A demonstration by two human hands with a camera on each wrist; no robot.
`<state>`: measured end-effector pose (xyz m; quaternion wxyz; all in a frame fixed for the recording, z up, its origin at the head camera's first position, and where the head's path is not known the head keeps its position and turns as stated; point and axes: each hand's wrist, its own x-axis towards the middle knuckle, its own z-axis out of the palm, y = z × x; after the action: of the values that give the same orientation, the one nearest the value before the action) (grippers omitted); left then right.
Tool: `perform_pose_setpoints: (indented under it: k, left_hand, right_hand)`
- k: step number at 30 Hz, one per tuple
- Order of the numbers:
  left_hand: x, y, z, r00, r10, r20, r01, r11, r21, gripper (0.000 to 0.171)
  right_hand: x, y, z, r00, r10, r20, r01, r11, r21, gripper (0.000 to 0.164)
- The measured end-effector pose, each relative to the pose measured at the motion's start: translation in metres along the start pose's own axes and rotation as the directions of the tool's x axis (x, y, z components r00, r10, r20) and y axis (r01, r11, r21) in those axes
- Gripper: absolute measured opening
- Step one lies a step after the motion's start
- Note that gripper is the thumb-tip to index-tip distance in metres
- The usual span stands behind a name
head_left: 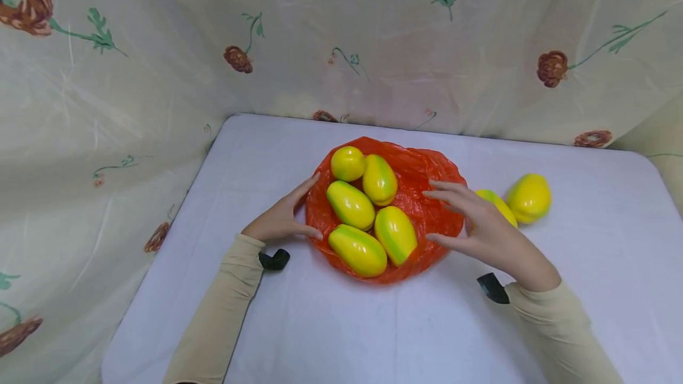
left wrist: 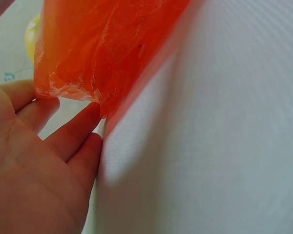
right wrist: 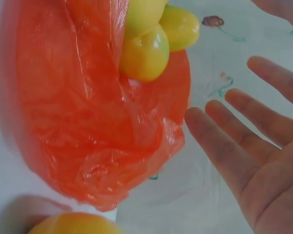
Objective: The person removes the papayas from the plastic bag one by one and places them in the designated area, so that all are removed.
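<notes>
1. On the white-covered bench (head_left: pixel 331 330), the red bag (head_left: pixel 413 209) lies spread between the left grip (head_left: pixel 283 218) and the right grip (head_left: pixel 482 227), with five yellow-green fruits (head_left: pixel 351 205) in it, mostly toward its left.
2. Governing relation: bag inward of both grips; outline near round, slightly longer left to right.
3. Two loose fruits (head_left: pixel 529 198) lie outside the bag, just beyond the right grip, which is the nearer and partly hides one.
4. Left grip: thumb and fingers wide apart, fingertips touching the bag's left edge; no firm hold observed.
5. Right grip: fingers spread, nothing held, over the bag's right side; contact cannot be confirmed.
6. Pose: sleeved forearms (head_left: pixel 219 307) slant inward from the near side.
</notes>
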<state>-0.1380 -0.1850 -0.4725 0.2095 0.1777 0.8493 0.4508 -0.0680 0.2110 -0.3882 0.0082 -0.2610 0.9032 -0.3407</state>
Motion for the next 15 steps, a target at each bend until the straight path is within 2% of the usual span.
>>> perform_pose_setpoints:
  k: [4,11,15]
  left_hand:
    - [0.001,-0.001,0.0,1.0,-0.004,0.0,0.004,1.0,-0.002,0.12]
    - [0.0,-0.001,0.0,1.0,-0.004,0.001,0.004,1.0,-0.006,0.12]
    - [0.001,-0.002,0.0,1.0,0.001,0.006,-0.001,1.0,-0.01,0.12]
  right_hand:
    - [0.005,-0.001,0.004,0.998,0.004,0.059,-0.004,1.0,0.008,0.069]
    - [0.014,-0.006,0.012,0.982,0.073,0.172,-0.076,0.997,0.009,0.07]
    - [0.019,-0.008,0.015,0.975,0.067,0.212,-0.069,0.998,0.004,0.067]
